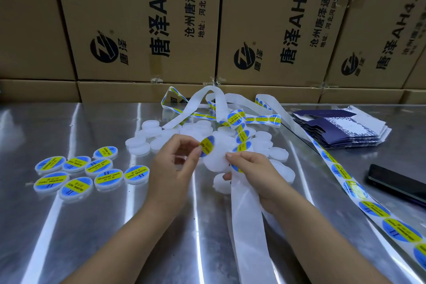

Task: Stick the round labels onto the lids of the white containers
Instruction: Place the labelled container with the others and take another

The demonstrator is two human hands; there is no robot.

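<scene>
Left hand [175, 161] pinches round label [207, 145], edge hidden; right hand [251, 175] grips white container [215, 162].

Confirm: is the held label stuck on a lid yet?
Not yet: left hand pinches the label, tilted, near the container the right hand holds.

Packing warehouse: stacked printed cartons [147, 23], steel table [69, 226].

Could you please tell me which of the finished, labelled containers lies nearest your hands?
The rightmost labelled container, at the group's right edge, just beside the left hand; the others lie further left.
</scene>
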